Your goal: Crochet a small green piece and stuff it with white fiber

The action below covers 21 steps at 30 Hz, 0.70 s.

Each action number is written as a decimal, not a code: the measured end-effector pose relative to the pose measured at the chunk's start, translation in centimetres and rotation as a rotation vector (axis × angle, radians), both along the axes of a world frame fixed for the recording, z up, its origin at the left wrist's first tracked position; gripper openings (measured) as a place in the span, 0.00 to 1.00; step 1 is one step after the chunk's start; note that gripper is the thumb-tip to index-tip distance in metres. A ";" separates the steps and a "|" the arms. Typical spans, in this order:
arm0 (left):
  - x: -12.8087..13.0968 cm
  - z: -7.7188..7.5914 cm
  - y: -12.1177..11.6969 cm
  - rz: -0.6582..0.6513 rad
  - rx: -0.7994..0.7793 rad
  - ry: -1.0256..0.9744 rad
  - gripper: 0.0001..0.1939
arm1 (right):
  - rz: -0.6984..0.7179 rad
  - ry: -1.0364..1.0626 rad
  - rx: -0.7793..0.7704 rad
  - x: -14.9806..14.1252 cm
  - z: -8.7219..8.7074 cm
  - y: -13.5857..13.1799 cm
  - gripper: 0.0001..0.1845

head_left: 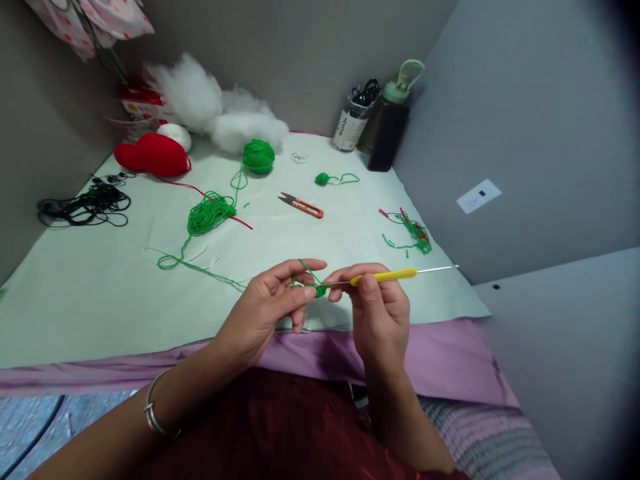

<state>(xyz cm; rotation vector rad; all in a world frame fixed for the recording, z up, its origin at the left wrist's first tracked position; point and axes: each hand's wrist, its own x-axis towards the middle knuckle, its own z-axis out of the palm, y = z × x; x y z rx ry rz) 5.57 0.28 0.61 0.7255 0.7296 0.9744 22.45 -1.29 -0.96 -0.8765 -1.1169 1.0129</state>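
Observation:
A small green crochet piece [321,291] is pinched between the thumb and fingers of my left hand [273,297]. Green yarn [313,272] passes over the raised index finger of that hand and runs back across the table to a loose green skein [210,213]. In my right hand [380,307] is a crochet hook with a yellow handle [395,275], its thin shaft pointing left. The hook's tip meets the green piece; the exact loop is too small to make out. A second metal end sticks out of the handle to the right.
Orange thread snips [301,205] lie mid-table, near a green yarn ball [259,156] and a small green crocheted piece [323,179]. White stuffing [240,127], red yarn [153,155] and black cord [90,203] occupy the back left. A bottle [397,90], phone [387,137] and yarn scraps [417,233] stand or lie right.

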 end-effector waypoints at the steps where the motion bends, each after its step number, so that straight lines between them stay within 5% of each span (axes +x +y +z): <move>1: 0.0 0.0 0.0 0.011 0.003 0.020 0.14 | -0.010 -0.027 0.016 0.0 0.0 -0.1 0.12; 15: -0.3 -0.1 -0.3 0.113 0.130 0.198 0.13 | -0.143 -0.372 0.231 0.0 -0.1 -1.3 0.13; 21: 0.2 0.6 -0.5 0.167 0.134 0.247 0.14 | -0.172 -0.581 0.462 -0.1 -0.8 -1.2 0.15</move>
